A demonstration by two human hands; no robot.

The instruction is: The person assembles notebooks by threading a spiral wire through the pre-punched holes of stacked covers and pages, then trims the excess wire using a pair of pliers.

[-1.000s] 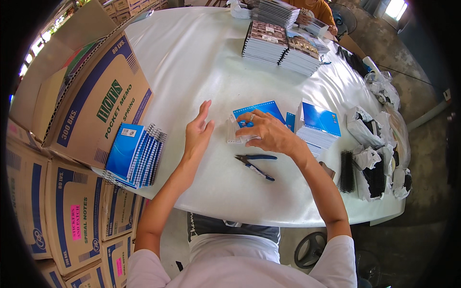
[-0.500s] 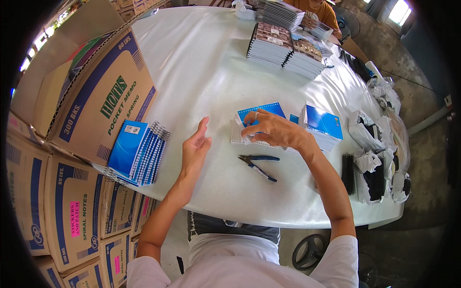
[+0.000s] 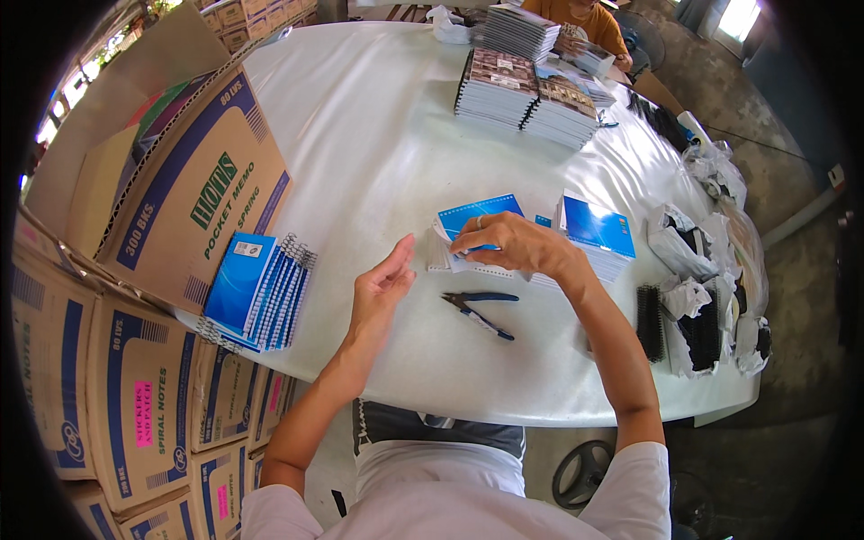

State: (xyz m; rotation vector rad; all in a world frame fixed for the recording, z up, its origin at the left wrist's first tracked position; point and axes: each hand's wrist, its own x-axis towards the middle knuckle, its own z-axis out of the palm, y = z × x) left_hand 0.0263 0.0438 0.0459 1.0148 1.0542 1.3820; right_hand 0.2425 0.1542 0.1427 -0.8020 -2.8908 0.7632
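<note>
My right hand (image 3: 515,243) reaches over a stack of blue-covered, hole-punched memo pads (image 3: 486,209), its fingers curled and pinching the near edge of a top pad. The palm hides part of that stack. Left of it, my left hand (image 3: 387,274) hovers above the table, open and empty, fingers stretched forward. A second blue-covered stack (image 3: 598,225) stands just right of my right hand. Between my forearms lie cutting pliers (image 3: 481,308) with dark blue handles. At the table's left edge, several blue spiral notebooks (image 3: 241,286) lean in an overlapping pile.
A large open carton (image 3: 193,193) stands at the left, with more cartons (image 3: 144,396) stacked below. Bound books (image 3: 526,99) are piled at the far side, near a person in an orange shirt (image 3: 594,31). Black spiral coils in white wrappings (image 3: 697,333) line the right edge.
My left hand has moved right and slightly down, closer to the memo pads. My right hand stays at the stack, its fingers now closer together on the pad's edge.
</note>
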